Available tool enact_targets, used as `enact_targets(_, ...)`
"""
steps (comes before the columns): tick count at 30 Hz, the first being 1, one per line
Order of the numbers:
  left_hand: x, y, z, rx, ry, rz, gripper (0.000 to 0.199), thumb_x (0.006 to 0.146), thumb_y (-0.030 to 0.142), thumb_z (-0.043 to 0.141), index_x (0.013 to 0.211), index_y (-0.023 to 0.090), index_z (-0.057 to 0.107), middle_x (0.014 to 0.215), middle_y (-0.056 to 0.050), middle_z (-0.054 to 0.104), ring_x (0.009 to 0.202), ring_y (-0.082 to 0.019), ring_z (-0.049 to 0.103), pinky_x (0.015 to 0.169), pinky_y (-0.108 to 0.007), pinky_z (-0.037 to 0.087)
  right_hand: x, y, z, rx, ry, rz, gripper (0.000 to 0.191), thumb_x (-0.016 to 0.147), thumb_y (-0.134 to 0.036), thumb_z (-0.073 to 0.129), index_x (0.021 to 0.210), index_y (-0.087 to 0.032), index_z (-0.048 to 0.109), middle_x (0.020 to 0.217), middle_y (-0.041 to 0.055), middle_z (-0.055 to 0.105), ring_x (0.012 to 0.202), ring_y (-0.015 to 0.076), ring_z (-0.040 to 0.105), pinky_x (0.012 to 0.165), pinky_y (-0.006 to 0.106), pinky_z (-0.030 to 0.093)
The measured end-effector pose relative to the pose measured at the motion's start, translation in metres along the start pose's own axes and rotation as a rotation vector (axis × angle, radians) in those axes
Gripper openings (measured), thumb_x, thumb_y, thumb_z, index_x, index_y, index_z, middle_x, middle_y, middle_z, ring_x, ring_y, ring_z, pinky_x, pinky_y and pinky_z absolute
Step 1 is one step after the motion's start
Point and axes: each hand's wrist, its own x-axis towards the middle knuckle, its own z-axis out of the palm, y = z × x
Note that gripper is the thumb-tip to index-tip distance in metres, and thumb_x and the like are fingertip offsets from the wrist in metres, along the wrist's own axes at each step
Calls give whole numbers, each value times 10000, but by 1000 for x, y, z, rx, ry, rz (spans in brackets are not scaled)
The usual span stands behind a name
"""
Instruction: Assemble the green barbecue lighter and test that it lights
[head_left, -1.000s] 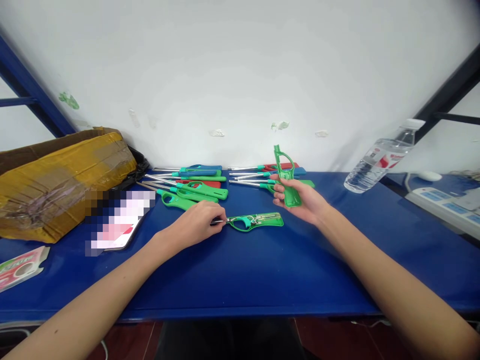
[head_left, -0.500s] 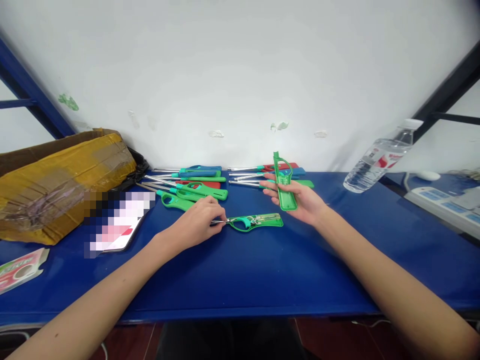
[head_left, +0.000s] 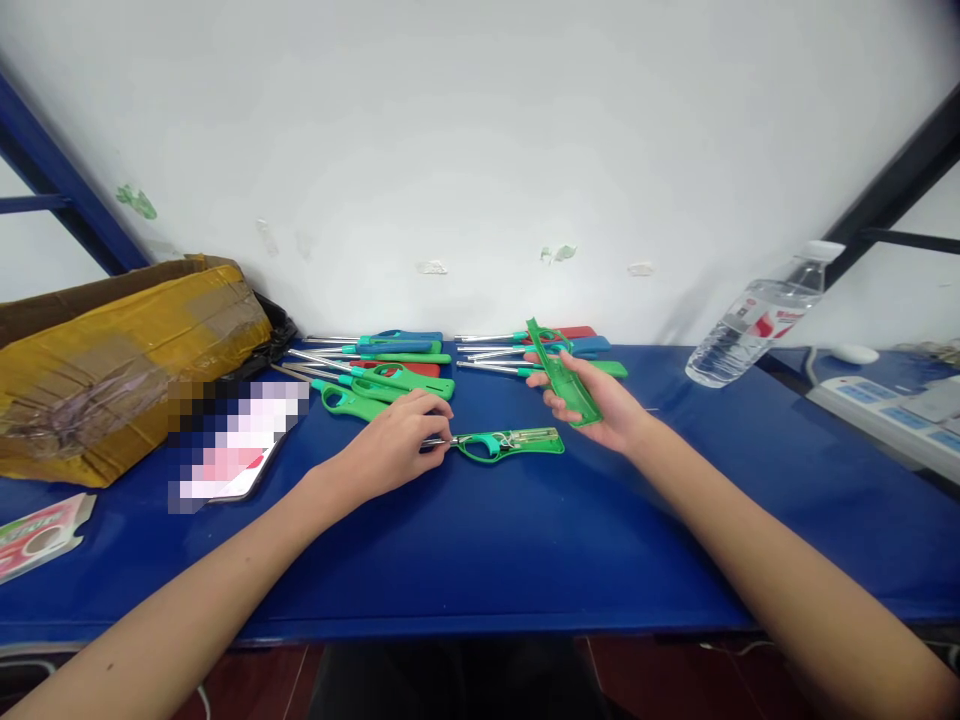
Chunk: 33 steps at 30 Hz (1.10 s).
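Note:
My left hand [head_left: 409,440] is closed, fingertips pinching the metal tube of an opened green gas lighter [head_left: 529,441]. That lighter lies on the blue table with its inner parts and thin wires showing, its handle pointing right. Above and to the right of it, my right hand [head_left: 600,405] grips a loose green lighter shell half [head_left: 568,385], tilted with its narrow end up and to the left. Behind my left hand is a pile of long-necked lighters [head_left: 405,382] in green, blue and red. Another group of lighters [head_left: 592,343] lies behind my right hand, partly hidden by it.
A taped cardboard box [head_left: 135,370] stands at the left, with a phone [head_left: 255,450] before it and a printed card piece [head_left: 45,535] near the left edge. On the right are a leaning water bottle [head_left: 761,320] and a white power strip [head_left: 877,405]. A wall rises behind.
My right hand has turned the green shell half from nearly upright to tilted left, its fingers curling more around it. My left hand and the opened lighter have stayed in place.

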Motion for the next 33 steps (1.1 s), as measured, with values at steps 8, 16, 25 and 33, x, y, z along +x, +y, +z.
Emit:
enact_targets(8, -1, -3, -2, 50, 2, 55, 104, 896, 168, 602, 886, 184, 705, 1119, -93, 645, 1062, -248, 592, 910, -391, 500, -3, -1, 4, -38, -17, -7, 443, 925, -594, 463, 1135, -237, 621, 897, 71, 695, 485, 100, 440, 332, 217, 257)
enact_targets(16, -2, -6, -5, 87, 14, 106, 113, 932, 252, 611, 908, 185, 698, 1093, -89, 653, 1035, -240, 600, 882, -364, 495, -5, 0, 2, -94, -60, -34, 499, 926, -610, 411, 1170, -231, 626, 906, 65, 709, 458, 110, 429, 358, 256, 237)
enact_targets(25, 0, -5, -8, 183, 183, -49, 219, 973, 344, 542, 866, 174, 628, 974, -83, 679, 965, -237, 610, 911, -394, 467, -7, 7, 5, -495, 20, -366, 451, 938, -526, 482, 1256, -214, 552, 924, 74, 698, 619, 163, 535, 493, 281, 405)
enact_targets(33, 0, -10, -9, 325, 338, -200, 252, 981, 300, 490, 818, 173, 634, 894, -89, 697, 925, -264, 604, 874, -413, 470, -14, 15, 5, -1173, -162, -651, 462, 900, -419, 639, 1326, -245, 593, 1134, 112, 698, 1039, 304, 630, 897, 479, 507)
